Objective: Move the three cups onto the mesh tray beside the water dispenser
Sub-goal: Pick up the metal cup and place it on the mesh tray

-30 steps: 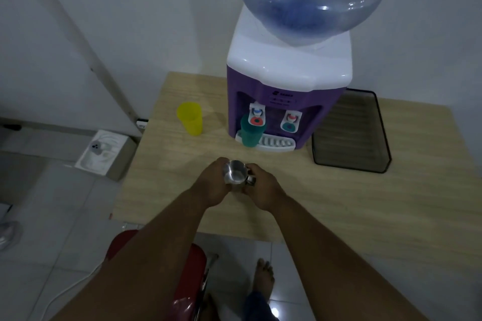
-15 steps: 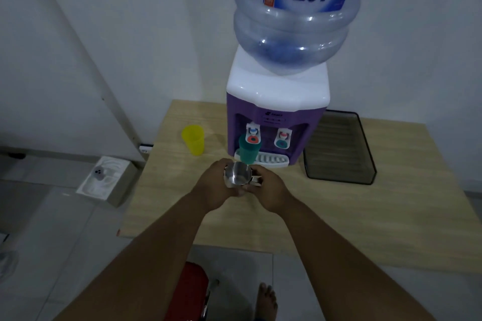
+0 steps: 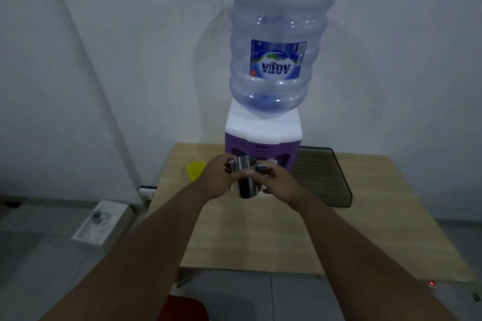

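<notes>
A steel cup (image 3: 244, 174) with a handle is lifted off the table in front of the purple water dispenser (image 3: 263, 142). My left hand (image 3: 220, 179) wraps its left side and my right hand (image 3: 277, 183) holds its handle side. A yellow cup (image 3: 194, 170) stands on the table left of the dispenser, partly behind my left hand. The black mesh tray (image 3: 323, 177) lies to the right of the dispenser with nothing in it. The teal cup under the taps is hidden behind my hands and the steel cup.
The wooden table (image 3: 287, 229) stands against a white wall. A large blue water bottle (image 3: 279, 41) sits upside down on the dispenser. A white box (image 3: 100, 221) lies on the tiled floor at the left. Something red (image 3: 182, 309) shows below the table's near edge.
The view has tilted upward and the whole bottle is now in sight. Both hands have raised the steel cup higher, so it now covers the taps and the teal cup.
</notes>
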